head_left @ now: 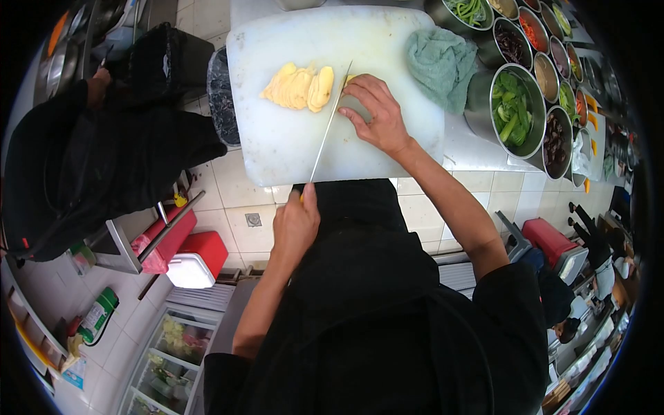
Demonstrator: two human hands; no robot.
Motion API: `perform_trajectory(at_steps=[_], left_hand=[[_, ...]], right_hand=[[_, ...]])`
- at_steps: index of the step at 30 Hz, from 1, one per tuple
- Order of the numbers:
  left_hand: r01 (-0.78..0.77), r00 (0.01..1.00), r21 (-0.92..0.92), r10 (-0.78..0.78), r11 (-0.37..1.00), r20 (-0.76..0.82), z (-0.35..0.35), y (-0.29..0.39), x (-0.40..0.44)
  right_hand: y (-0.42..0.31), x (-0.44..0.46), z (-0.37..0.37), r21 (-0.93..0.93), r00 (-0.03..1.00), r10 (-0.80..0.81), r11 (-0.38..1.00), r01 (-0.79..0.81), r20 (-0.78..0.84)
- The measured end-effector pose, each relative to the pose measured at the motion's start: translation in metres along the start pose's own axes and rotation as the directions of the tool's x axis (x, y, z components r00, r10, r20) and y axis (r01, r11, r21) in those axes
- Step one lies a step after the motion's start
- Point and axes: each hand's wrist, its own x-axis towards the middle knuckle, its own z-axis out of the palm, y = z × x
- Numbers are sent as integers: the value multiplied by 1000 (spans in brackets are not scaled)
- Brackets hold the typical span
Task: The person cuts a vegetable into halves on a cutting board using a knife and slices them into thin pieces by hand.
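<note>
My left hand [296, 220] is closed around the handle of a long kitchen knife [325, 138], low at the near edge of a white cutting board [270, 149]. The blade slants up and away across the board. Just right of the blade tip, the bent fingertips of my right hand [377, 114] press on a yellow piece of food [351, 78], mostly hidden under them. Left of the blade lies an overlapping row of thin pale yellow slices [294, 86]; I cannot tell what vegetable or root they are.
A crumpled green cloth [441, 63] lies over the board's right edge. Beyond it stand metal pots, one holding chopped greens [510, 111], with several smaller containers. A lined bin [223, 97] is left of the board. Another person in black [104, 152] works at the left.
</note>
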Motion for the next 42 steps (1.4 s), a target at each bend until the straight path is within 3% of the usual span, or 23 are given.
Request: perform_trajectory(at_steps=[10,19,23,28,42], left_hand=[[56,998,-98,-56,994,4,-12,11,18],[6,1000,-54,-6,999,1,-4,3,14],[65,997,-62,-61,996,53,-9,3,9],[148,982,-65,-139,987,127,-15,4,6],[135,984,-91,-123,987,128,-19,6,7]], right_hand=[[-1,5,0,8,997,5,1000,-5,-76],[2,5,6,-8,992,51,999,-53,-116],[-2,8,6,19,985,73,997,-71,-153],[0,6,9,34,981,132,991,-129,-140],[3,12,5,79,976,185,981,-177,-115]])
